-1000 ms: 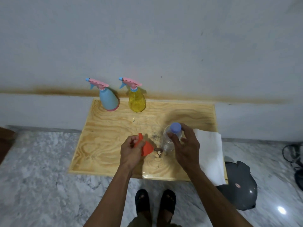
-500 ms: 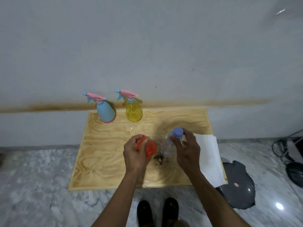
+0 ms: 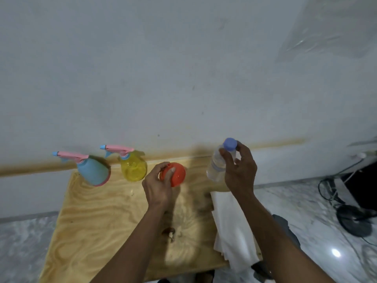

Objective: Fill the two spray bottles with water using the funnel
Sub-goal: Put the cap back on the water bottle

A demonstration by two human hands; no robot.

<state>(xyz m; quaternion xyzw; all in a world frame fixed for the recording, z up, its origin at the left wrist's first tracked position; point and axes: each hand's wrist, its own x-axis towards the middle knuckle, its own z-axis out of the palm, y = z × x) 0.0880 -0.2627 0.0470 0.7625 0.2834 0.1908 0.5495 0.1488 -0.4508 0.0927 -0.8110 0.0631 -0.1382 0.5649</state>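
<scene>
My left hand [image 3: 157,185] has its grip clamped on the orange funnel [image 3: 177,174], my right hand [image 3: 239,170] grips the capped water bottle [image 3: 219,163], both above the tabletop [image 3: 98,217]; blue spray bottle [image 3: 92,170] and yellow spray bottle [image 3: 132,167] stand at the wall.

Both bare forearms reached forward, raised. The left hand [image 3: 158,185] curled around a round orange plastic funnel [image 3: 177,176]; the right hand [image 3: 239,172] gripped a clear plastic water bottle [image 3: 217,166] below its blue cap.
</scene>
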